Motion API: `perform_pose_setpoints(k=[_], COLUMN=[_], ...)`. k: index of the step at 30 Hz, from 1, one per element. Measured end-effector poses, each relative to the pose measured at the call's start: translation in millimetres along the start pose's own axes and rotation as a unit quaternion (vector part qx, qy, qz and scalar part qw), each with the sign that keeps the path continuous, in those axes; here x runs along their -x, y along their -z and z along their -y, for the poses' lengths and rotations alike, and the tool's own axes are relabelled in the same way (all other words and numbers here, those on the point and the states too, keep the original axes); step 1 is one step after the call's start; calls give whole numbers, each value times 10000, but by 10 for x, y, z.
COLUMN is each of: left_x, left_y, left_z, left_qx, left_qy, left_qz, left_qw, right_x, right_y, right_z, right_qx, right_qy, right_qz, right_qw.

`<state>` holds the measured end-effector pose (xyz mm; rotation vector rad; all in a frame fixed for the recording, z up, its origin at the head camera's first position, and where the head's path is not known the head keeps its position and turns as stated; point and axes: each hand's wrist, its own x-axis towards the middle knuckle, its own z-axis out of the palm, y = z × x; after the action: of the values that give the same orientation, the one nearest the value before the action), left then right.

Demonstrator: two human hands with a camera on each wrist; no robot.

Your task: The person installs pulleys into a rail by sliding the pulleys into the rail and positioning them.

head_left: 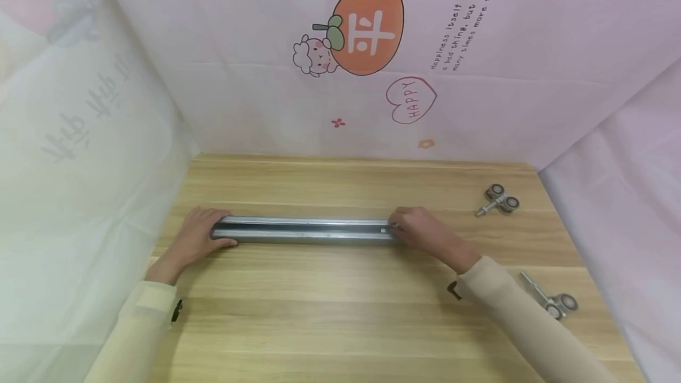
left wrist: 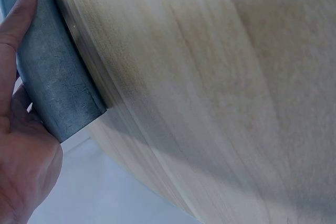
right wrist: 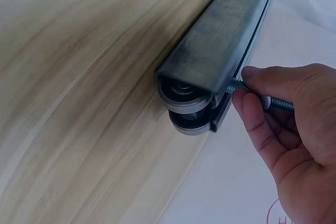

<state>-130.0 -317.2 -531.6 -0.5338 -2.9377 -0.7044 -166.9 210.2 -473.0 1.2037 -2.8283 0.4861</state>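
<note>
A grey metal track rail (head_left: 308, 237) lies left to right across the wooden table, its long slot facing up in the head view. At its left end my left hand (head_left: 194, 240) grips it, thumb along the near side and fingers on the far side. At the other end, my right hand (head_left: 425, 233) pinches the threaded bolt (right wrist: 281, 103) of a roller hanger between thumb and fingers. In the right wrist view, the hanger's wheels (right wrist: 186, 100) sit in the rail's open end, partly protruding, and the bolt comes out through the slot.
Two more roller hangers lie on the right of the table (head_left: 330, 318): one hanger (head_left: 499, 200) towards the back, another hanger (head_left: 553, 301) nearer, beside the right sleeve. Printed cloth (head_left: 239, 93) stands behind the table and along both sides.
</note>
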Motion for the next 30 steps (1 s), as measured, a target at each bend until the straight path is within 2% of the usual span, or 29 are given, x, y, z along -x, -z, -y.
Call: perform_pose_setpoints(k=[14,30], left_x=[12,17], left_y=[8,-2], left_z=[-1,10], left_qx=[-5,6], left_qy=[-13,-33], left_qz=[-91,-86], left_qw=[10000,10000], right_x=[-247,-434], right_y=[-72,-193], right_z=[260,424], right_qx=[-127,110], right_qy=[216,350], right_qz=[-7,34], right_qw=[9997,9993])
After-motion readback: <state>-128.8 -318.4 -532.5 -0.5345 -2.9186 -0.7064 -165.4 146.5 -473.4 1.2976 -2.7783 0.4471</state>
